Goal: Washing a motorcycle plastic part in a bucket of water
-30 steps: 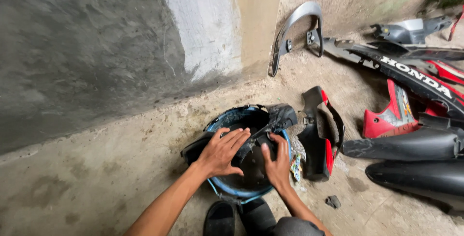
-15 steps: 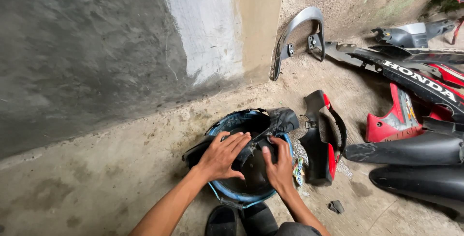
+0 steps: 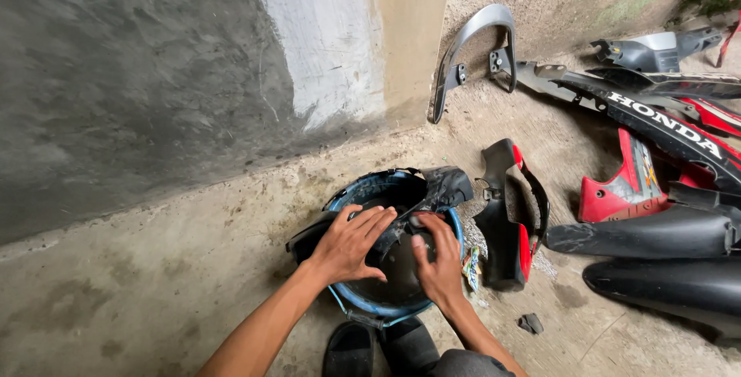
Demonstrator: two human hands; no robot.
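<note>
A round blue basin [image 3: 360,189] sits on the concrete floor in front of me, with a black plastic motorcycle part [image 3: 436,187] lying in it and sticking out at the far right. My left hand [image 3: 349,243] lies flat on the black part, fingers spread, over the basin's left half. My right hand [image 3: 438,260] presses on the same part at the right side, fingers bent over it. Both forearms reach in from the bottom of the view.
A grey and white wall [image 3: 193,68] rises just behind the basin. To the right lie a black and red cover [image 3: 509,223], a silver grab rail [image 3: 472,53], and several black and red body panels [image 3: 656,153]. Black sandals [image 3: 378,350] show at the bottom edge.
Both hands have stayed on the black part in the basin, shifting only slightly. The view has drifted a little.
</note>
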